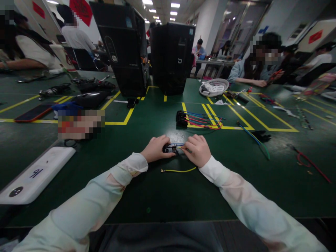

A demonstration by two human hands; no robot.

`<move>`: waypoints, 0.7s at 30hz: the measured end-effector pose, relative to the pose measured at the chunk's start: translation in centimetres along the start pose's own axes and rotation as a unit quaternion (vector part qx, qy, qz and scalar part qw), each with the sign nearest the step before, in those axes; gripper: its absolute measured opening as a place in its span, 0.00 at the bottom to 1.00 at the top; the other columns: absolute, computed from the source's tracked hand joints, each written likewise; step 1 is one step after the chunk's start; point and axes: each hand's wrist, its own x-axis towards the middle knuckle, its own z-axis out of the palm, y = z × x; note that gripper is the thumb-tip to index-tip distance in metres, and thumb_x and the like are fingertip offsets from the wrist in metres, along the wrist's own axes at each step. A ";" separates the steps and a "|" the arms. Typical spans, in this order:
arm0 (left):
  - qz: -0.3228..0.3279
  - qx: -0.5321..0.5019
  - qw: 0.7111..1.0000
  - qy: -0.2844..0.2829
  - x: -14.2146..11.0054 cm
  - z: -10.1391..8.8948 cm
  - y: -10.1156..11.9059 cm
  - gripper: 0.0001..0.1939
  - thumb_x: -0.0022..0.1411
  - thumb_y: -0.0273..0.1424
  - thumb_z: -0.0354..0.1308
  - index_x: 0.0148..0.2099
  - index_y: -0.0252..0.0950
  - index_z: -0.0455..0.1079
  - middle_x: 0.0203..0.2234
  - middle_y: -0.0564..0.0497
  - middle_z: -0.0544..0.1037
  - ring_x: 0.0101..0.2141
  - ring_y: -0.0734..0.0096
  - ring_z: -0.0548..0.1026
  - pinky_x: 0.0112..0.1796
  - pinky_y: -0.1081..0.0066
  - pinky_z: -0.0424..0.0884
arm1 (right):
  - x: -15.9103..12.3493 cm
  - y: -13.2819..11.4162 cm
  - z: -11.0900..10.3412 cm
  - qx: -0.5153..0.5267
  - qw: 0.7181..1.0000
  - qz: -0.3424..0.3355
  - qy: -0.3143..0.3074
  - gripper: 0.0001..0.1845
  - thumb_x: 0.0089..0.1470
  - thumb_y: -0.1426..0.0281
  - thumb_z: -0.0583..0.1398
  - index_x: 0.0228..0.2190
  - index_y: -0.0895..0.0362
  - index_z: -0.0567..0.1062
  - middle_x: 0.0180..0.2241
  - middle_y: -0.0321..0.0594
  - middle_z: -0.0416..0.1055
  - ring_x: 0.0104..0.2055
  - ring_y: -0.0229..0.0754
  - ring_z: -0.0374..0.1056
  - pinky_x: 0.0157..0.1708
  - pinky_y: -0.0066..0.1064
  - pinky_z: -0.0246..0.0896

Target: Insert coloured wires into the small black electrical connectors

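Near the middle of the green table, my left hand [156, 148] is closed around a small black connector [172, 149]. My right hand [197, 150] pinches the wires on the connector's right side, a blue one and a yellow one among them. Both hands meet just above the tabletop, and the fingers cover part of the piece. Below them a loose yellow wire [180, 170] with a metal terminal at its left end lies on the table. Beyond my hands rests a bundle of black connectors [181, 119] with blue, red and black wires pointing right.
Two black computer towers [168, 57] stand at the back. A white basket [214, 87] sits behind the wire bundle. To the right lie blue and green wires [256, 138] and a red wire [313, 164]. A white device [39, 173] is at left. Other people sit around the tables.
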 end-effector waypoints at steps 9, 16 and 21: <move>-0.003 0.006 1.000 0.001 0.0 0.0 0.0 0.19 0.51 0.47 0.56 0.37 0.37 0.62 0.35 0.52 0.67 0.35 0.66 0.68 0.35 0.68 0.59 | 0.1 0.2 0.4 0.029 0.999 -0.009 -0.033 0.12 0.53 0.69 0.55 0.20 0.57 0.66 0.25 0.38 0.62 0.32 0.39 0.53 0.32 0.31 0.44; -0.005 0.007 1.000 -0.006 0.1 0.0 -0.1 0.20 0.51 0.48 0.56 0.37 0.37 0.62 0.35 0.51 0.67 0.36 0.65 0.67 0.35 0.68 0.59 | 0.1 -0.1 0.0 0.000 1.000 0.006 -0.010 0.12 0.53 0.68 0.56 0.20 0.57 0.66 0.24 0.37 0.62 0.33 0.40 0.53 0.33 0.33 0.43; 0.001 0.010 1.000 -0.005 0.0 0.0 -0.1 0.20 0.51 0.48 0.56 0.37 0.37 0.62 0.35 0.51 0.67 0.36 0.65 0.67 0.35 0.68 0.59 | 0.1 -0.1 -0.1 -0.027 1.000 -0.006 0.008 0.13 0.55 0.67 0.54 0.21 0.57 0.67 0.24 0.37 0.63 0.33 0.40 0.53 0.35 0.34 0.42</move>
